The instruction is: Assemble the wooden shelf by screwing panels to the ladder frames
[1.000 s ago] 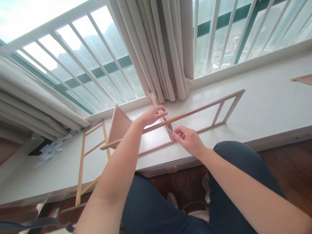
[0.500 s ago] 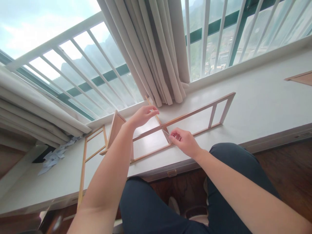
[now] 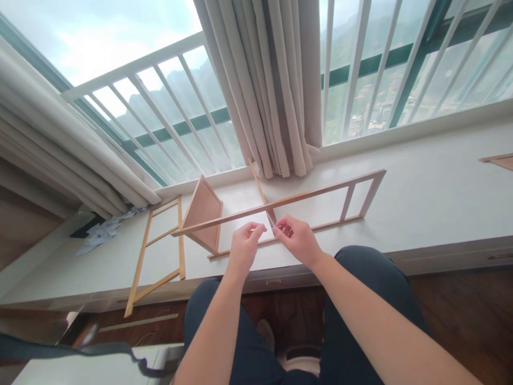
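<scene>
Wooden frame flat on white ledge, 12 o'clock of hands. Left hand, right hand both pinched at its cross-slat; pinched item too small to tell.

A white window ledge runs the full width below barred windows. Grey curtains hang bunched at the centre; a second curtain is gathered at the left. Crumpled paper lies at the ledge's left end. A separate ladder-like wooden frame lies flat on the ledge, overhanging its front edge. The floor is dark wood.
</scene>
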The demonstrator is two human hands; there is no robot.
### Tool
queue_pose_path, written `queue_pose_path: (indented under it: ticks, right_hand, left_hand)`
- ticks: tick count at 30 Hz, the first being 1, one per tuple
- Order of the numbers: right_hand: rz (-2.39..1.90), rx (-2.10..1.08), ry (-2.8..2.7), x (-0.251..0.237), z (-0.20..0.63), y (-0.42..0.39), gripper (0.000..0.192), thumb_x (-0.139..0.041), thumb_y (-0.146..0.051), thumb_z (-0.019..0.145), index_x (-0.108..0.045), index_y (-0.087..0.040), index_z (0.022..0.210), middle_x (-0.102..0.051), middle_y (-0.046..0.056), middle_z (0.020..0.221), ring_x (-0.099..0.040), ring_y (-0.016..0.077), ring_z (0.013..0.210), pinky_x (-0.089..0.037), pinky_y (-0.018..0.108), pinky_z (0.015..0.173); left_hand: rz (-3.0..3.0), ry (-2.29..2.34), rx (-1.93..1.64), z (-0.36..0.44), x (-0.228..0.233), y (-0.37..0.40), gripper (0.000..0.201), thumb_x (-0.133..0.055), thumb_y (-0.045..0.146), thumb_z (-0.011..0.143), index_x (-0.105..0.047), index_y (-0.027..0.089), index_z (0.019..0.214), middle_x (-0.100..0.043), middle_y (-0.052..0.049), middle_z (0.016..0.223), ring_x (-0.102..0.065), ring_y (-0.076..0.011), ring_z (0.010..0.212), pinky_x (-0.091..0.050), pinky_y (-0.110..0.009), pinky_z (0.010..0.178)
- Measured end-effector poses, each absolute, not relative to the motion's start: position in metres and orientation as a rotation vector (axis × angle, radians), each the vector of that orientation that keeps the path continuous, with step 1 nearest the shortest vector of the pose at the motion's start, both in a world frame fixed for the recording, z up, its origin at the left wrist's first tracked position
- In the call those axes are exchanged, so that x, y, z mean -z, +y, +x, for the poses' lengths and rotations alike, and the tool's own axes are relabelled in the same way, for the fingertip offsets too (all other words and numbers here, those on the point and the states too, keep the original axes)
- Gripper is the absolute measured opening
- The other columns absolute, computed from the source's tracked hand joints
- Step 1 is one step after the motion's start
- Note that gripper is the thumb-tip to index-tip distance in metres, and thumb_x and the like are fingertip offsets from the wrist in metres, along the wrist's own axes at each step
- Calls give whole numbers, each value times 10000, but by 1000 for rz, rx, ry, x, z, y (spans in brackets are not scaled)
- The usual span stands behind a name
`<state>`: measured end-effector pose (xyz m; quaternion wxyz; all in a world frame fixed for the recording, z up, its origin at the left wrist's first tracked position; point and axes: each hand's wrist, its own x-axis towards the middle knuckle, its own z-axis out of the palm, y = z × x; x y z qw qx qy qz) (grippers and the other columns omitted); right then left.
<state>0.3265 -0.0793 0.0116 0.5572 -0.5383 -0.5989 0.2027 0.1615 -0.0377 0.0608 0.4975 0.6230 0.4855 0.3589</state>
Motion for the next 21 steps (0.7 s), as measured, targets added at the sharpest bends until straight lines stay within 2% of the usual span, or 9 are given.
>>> queue_pose_path:
  ticks: [4, 8, 15, 21]
  right_hand:
    - [-1293, -408, -1520, -10, 322, -82, 200, -604, -382, 976, -633, -199, 899, -666, -3, 736, -550, 106, 599, -432, 230, 626]
    - [-1316, -304, -1592, -9, 322, -80, 157, -600, -335, 969, -642, -201, 901, -667, -3, 753, -561, 104, 608, -435, 227, 636]
    - [-1285, -197, -1606, -6, 325, -82, 89, -613, -274, 954, -639, -196, 921, -671, -6, 772, -581, 99, 620, -461, 226, 627]
    - [-1170, -159, -1492, -14, 324, -89, 128, -666, -285, 970, -611, -205, 887, -646, -23, 740, -568, 89, 597, -502, 220, 615]
  left_hand:
    - [1229, 1083, -827, 174, -46, -45, 457, -766, 606, 747, -603, 181, 791, -255, 114, 484, -163, -34, 437, -104, -202, 447]
    - [1026, 932, -814, 181, -43, -38, 495, -852, 563, 682, -547, 186, 780, -195, 139, 516, -108, -17, 458, -83, -179, 446]
    - [865, 828, -757, 184, -50, -30, 438, -887, 455, 676, -648, 153, 884, -159, 146, 517, -100, -22, 470, -77, -178, 437]
    - [856, 769, -748, 192, -62, -33, 423, -882, 434, 680, -680, 134, 898, -168, 143, 514, -111, -15, 462, -81, -185, 449]
